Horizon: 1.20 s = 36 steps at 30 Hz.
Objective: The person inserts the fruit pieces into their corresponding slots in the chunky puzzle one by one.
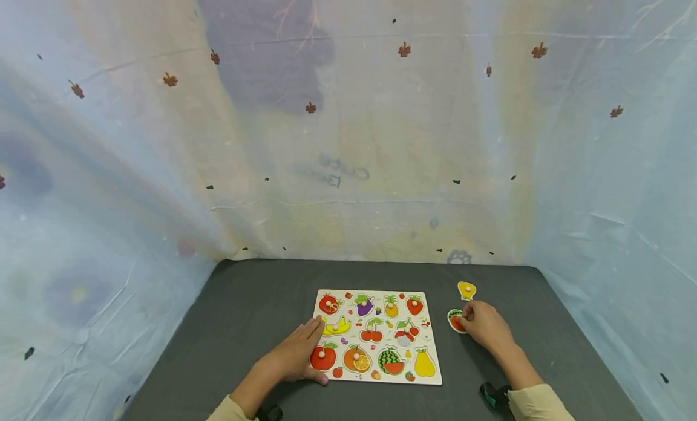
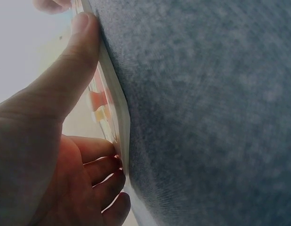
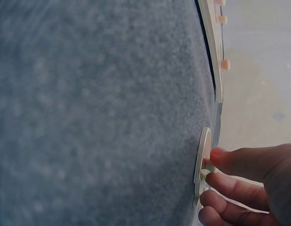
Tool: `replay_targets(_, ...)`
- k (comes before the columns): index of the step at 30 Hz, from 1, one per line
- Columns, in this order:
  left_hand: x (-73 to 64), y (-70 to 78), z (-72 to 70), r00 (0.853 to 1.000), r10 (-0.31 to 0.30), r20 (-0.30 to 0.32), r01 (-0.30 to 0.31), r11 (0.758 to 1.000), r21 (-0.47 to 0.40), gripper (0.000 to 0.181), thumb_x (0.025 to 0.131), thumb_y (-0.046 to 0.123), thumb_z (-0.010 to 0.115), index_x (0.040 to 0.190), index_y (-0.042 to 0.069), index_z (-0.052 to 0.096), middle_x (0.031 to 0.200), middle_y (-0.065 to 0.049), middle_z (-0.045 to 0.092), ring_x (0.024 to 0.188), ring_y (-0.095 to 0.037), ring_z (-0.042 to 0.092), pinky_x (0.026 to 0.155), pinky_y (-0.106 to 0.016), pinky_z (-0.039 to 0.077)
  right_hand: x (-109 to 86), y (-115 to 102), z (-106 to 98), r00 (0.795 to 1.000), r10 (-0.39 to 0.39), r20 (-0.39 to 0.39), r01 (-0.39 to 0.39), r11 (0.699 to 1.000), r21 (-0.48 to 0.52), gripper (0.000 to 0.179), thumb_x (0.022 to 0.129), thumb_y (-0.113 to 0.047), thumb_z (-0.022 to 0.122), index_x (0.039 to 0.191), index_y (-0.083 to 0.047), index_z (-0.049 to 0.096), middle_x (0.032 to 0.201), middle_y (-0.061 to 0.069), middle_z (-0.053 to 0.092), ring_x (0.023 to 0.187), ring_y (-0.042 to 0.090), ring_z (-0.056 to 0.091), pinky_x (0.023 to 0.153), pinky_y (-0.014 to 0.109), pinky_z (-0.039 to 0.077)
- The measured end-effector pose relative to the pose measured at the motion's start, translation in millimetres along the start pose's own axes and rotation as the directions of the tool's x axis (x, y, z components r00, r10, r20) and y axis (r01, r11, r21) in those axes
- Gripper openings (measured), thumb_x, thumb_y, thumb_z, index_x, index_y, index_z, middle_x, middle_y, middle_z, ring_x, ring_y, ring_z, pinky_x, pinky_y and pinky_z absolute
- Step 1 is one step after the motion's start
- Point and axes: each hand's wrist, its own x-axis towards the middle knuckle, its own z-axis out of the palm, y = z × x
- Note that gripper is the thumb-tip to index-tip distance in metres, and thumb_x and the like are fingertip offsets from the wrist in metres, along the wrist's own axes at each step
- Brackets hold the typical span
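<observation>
A white wooden fruit puzzle board point(image 1: 430, 378) lies on the dark grey table. My left hand point(image 1: 296, 351) rests on its left edge, thumb by the near corner and fingers extended over the side. In the left wrist view, the thumb point(image 2: 79, 52) and fingertips touch the board's rim. Right of the board, my right hand point(image 1: 487, 327) pinches the small knob of a watermelon puzzle piece point(image 1: 454, 322) between thumb and index finger. The piece's pale edge point(image 3: 202, 146) is close over the cloth in the right wrist view. Just beyond it lies a yellow pear puzzle piece point(image 1: 466, 290).
Several knobbed fruit pieces, such as the grapes point(image 1: 363, 307) and the orange point(image 1: 354, 359), sit in the board. The printed watermelon point(image 1: 391, 362) and pear point(image 1: 425, 363) spots show no knobs. A patterned curtain point(image 1: 348, 137) hangs behind the grey table point(image 1: 245, 306) and along both sides.
</observation>
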Motion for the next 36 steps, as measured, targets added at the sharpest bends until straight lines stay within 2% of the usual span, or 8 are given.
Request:
replay_targets(10,-0.4,2.2,-1.1,1.0,0.0,0.002,0.0,1.0,-0.002,0.125,0.077,0.058,0.092,0.166,-0.006,0.03,0.175,-0.023,0.025,0.162,-0.04,0.024,0.13,-0.059,0.023,2.9,2.0,4.7,1.0,0.002,-0.007,-0.002,1.0,0.005,0.023,0.095,-0.018,0.081,0.085,-0.007,0.064,0.073,0.002,0.055,0.062,0.018,0.051,0.055,0.034,0.04)
replay_targets(26,-0.8,1.9,-0.7,1.0,-0.008,0.006,0.008,1.0,-0.005,0.125,0.077,0.059,0.091,0.166,-0.005,0.03,0.175,-0.022,0.024,0.162,-0.04,0.023,0.13,-0.058,0.022,3.3,-6.1,4.7,1.0,-0.001,-0.009,0.001,1.0,0.005,0.022,0.094,-0.018,0.082,0.086,-0.008,0.065,0.074,0.002,0.054,0.064,0.018,0.05,0.056,0.033,0.04)
replay_targets(36,-1.5,2.4,-1.0,1.0,-0.008,0.004,0.008,1.0,-0.005,0.126,0.077,0.059,0.092,0.166,-0.005,0.029,0.176,-0.021,0.023,0.163,-0.039,0.023,0.13,-0.058,0.022,2.0,-20.7,4.6,0.998,-0.052,-0.046,0.052,0.999,0.004,0.017,0.092,-0.018,0.085,0.093,-0.008,0.07,0.084,0.003,0.063,0.072,0.017,0.055,0.063,0.037,0.049)
